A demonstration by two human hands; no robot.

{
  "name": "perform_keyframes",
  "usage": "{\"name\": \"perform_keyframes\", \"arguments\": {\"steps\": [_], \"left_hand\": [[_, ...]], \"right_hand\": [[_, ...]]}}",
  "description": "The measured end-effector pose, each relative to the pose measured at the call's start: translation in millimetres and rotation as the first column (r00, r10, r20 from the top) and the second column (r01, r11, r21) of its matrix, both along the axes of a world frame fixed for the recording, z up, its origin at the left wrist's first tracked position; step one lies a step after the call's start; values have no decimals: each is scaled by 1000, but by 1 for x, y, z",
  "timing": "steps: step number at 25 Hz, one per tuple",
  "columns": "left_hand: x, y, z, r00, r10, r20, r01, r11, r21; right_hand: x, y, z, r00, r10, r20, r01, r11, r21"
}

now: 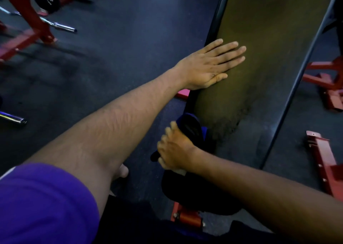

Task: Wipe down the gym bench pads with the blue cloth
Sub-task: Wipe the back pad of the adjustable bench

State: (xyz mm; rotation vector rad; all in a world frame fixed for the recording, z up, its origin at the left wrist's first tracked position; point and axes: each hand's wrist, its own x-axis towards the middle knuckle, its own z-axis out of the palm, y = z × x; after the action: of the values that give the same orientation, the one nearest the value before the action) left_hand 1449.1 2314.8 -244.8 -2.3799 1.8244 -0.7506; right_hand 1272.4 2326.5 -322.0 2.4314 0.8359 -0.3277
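A long dark olive bench pad (269,48) runs up the right half of the view, with a worn, scuffed patch low down. My left hand (209,65) lies flat on the pad's left edge, fingers straight and holding nothing. Below it, my right hand (176,149) is closed around the dark blue cloth (191,126), pressing it against the lower left edge of the pad. Part of the cloth hangs under my palm. A smaller dark seat pad (185,193) sits below my right wrist.
Red bench frame parts (187,216) show under the seat and on the right (323,167). A red rack (35,19) with a chrome barbell (63,27) and black weight plate (50,0) stands at the far left. Another bar end (13,118) lies left. Dark rubber floor.
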Motion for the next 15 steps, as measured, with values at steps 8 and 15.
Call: {"name": "perform_keyframes", "arguments": {"steps": [8,15], "left_hand": [[-25,3,-29,997,59,-44,-62,995,-75],[-25,1,-30,998,69,-8,-69,995,-76]], "right_hand": [[-29,17,-27,976,154,-157,-165,984,-60],[25,-9,24,998,-63,-19,62,997,-39]]}}
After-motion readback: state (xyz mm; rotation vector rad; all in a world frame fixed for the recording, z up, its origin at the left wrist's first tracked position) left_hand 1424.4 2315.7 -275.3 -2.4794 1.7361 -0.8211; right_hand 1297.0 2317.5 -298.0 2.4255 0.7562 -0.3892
